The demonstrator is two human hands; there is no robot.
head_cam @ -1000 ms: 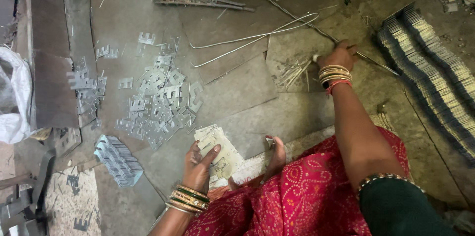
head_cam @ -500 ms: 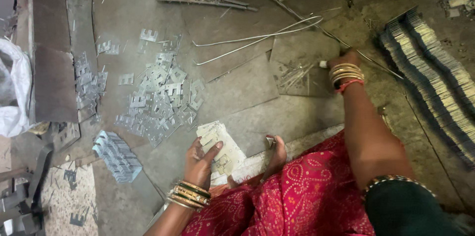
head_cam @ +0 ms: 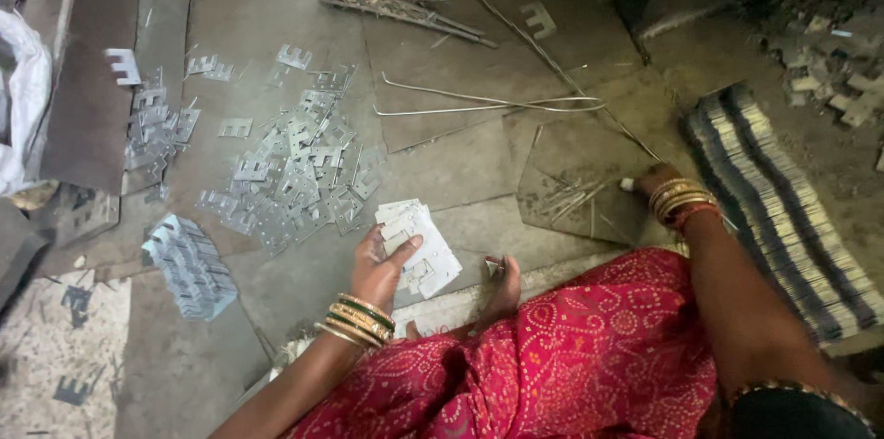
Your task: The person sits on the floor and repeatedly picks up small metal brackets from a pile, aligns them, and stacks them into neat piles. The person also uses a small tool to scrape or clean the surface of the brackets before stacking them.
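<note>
The grey stone floor [head_cam: 442,172] spread before me, with a long striped stack of plates [head_cam: 783,209] at my right. Loose stamped metal plates [head_cam: 295,181] lay scattered ahead. My left hand [head_cam: 379,264] gripped a fanned bundle of plates [head_cam: 419,245]. My right hand [head_cam: 656,183] reached thin wire pins [head_cam: 566,195]; I couldn't tell its grip.

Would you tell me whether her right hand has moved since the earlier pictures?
Yes: the right hand has drawn back from the long wires toward the short pins.
</note>
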